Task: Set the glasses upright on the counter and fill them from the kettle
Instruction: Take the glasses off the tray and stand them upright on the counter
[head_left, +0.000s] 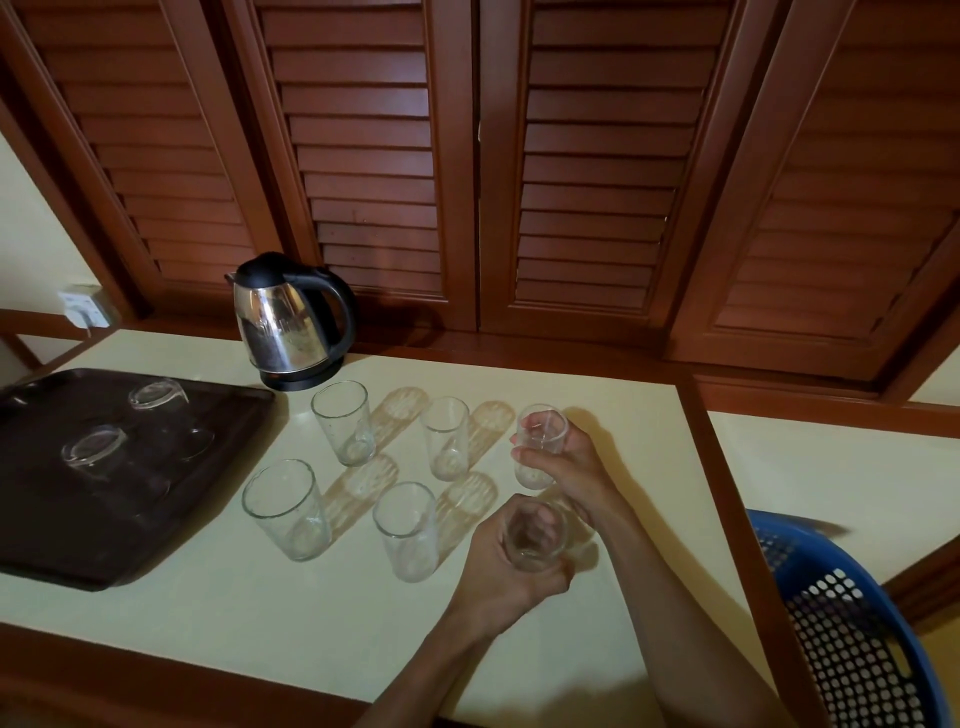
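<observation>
Several clear glasses stand upright on the cream counter (208, 597) in two rows; the nearest to the kettle is one glass (343, 421). My right hand (566, 462) grips a glass (537, 441) at the right end of the back row. My left hand (504, 566) holds another glass (535, 535) at the right end of the front row. A steel kettle (288, 322) with a black handle sits on its base at the back. Two glasses (156, 400) (93, 447) lie upside down on the black tray (62, 535) at the left.
Wooden louvred doors (597, 182) rise behind the counter. A blue perforated basket (841, 613) sits at the right, beyond the counter's wooden edge. A wall socket (83, 306) is at the far left.
</observation>
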